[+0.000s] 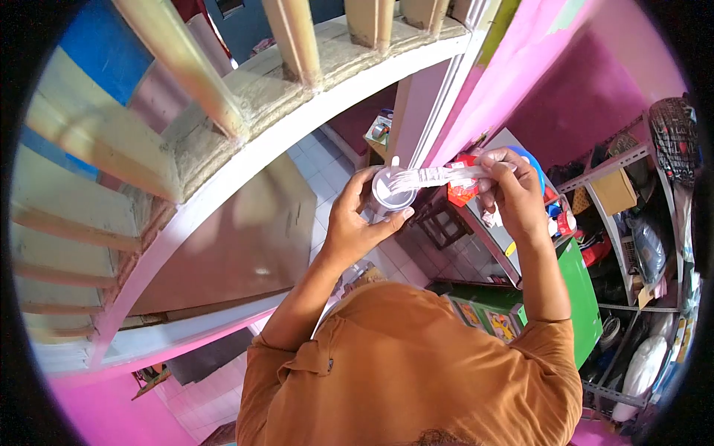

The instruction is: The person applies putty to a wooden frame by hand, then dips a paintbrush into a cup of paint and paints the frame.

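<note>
Head camera: white cup [397,200] in the curled left hand [351,224], white brush [440,176] pinched in the right hand [522,198] over the cup's rim. Open space separates hands and curved balustrade [318,105], cropped above; bristles partly hide the cup's inside.

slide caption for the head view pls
Left hand holding a cup, right hand holding a brush, near a curved railing.

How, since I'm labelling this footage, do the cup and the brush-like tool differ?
The cup is round and open; the brush-like tool is long and narrow, with a splayed end. The left hand holds the cup; the right hand holds the tool. The cup's opening faces the camera, while the tool lies sideways, its splayed end at that opening. Both look whitish.
</note>
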### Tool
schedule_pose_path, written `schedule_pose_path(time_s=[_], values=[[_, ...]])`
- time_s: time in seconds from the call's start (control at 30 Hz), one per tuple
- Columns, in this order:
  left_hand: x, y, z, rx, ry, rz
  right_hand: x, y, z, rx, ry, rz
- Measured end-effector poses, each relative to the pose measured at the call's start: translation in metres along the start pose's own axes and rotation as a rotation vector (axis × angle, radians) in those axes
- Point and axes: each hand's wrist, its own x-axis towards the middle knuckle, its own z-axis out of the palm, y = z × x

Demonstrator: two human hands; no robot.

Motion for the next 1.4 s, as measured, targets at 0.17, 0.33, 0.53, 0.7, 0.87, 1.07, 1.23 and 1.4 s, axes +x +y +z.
schedule_pose_path(time_s=[0.17,0.33,0.53,0.7,0.87,1.07,1.23,1.4], values=[[0.008,0.003,0.010,-0.032,-0.020,-0.040,-0.004,0.000,-0.004,0.222,0.082,0.108],[0.015,0.008,0.015,-0.094,-0.016,-0.070,-0.006,-0.004,-0.008,0.269,0.127,0.144],[0.026,0.021,0.018,-0.096,-0.024,-0.060,-0.003,-0.001,-0.015,0.324,0.157,0.097],[0.032,0.019,0.023,-0.083,-0.042,-0.036,0.003,0.005,-0.020,0.322,0.194,0.005],[0.042,0.026,0.030,-0.106,-0.052,-0.026,0.005,-0.001,-0.018,0.291,0.218,-0.031],[0.060,0.028,0.037,-0.075,-0.077,-0.003,0.010,-0.020,-0.019,0.318,0.359,-0.167],[0.079,0.042,0.050,-0.168,-0.112,-0.030,0.011,-0.042,-0.026,0.164,0.410,-0.291],[0.094,0.042,0.059,-0.181,-0.136,0.028,0.016,-0.054,-0.030,0.106,0.442,-0.346]])
